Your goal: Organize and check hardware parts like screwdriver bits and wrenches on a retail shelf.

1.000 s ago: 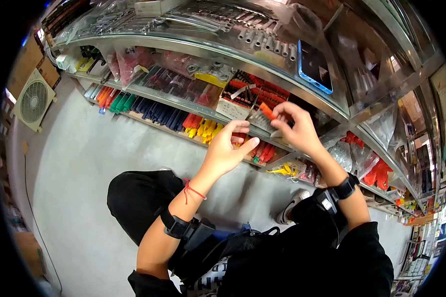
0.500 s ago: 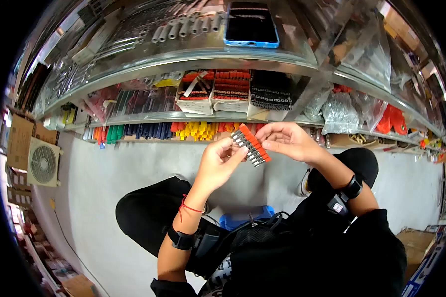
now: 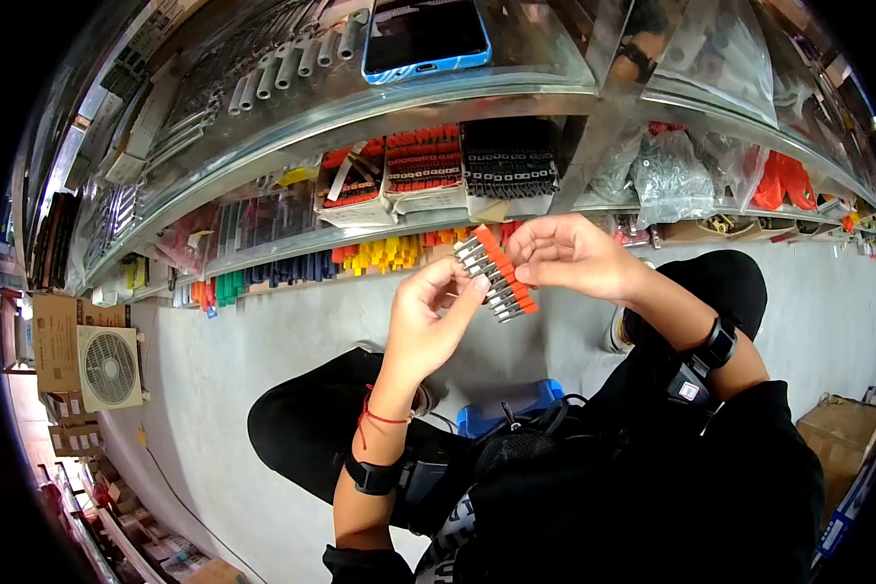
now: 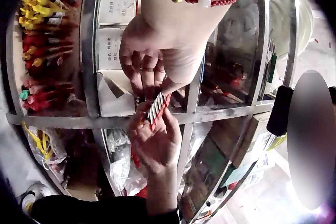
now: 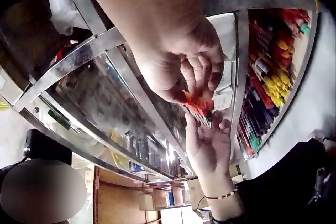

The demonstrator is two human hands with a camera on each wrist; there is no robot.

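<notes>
A strip of screwdriver bits (image 3: 497, 274), an orange-red plastic holder with several silver bits in a row, is tilted between the two hands. My left hand (image 3: 428, 326) pinches it on the bit side, thumb on top and fingers underneath. On the orange side, my right hand (image 3: 582, 261) holds the holder's edge with thumb and curled fingers. The right wrist view shows the orange holder (image 5: 199, 101) at the right thumb and fingertips. Silver bits (image 4: 156, 107) also show between both hands in the left wrist view.
On the shelf ahead stand white boxes of red strips (image 3: 423, 165) and a box of black strips (image 3: 511, 161). A blue-edged phone (image 3: 426, 39) lies on the glass top. Yellow-handled tools (image 3: 387, 255) line the lower shelf. A blue case (image 3: 506, 407) sits on the floor.
A second ago the right hand held an orange piece by the shelf, with the left hand empty. The strip then came between both hands in front of the body, where it stays.
</notes>
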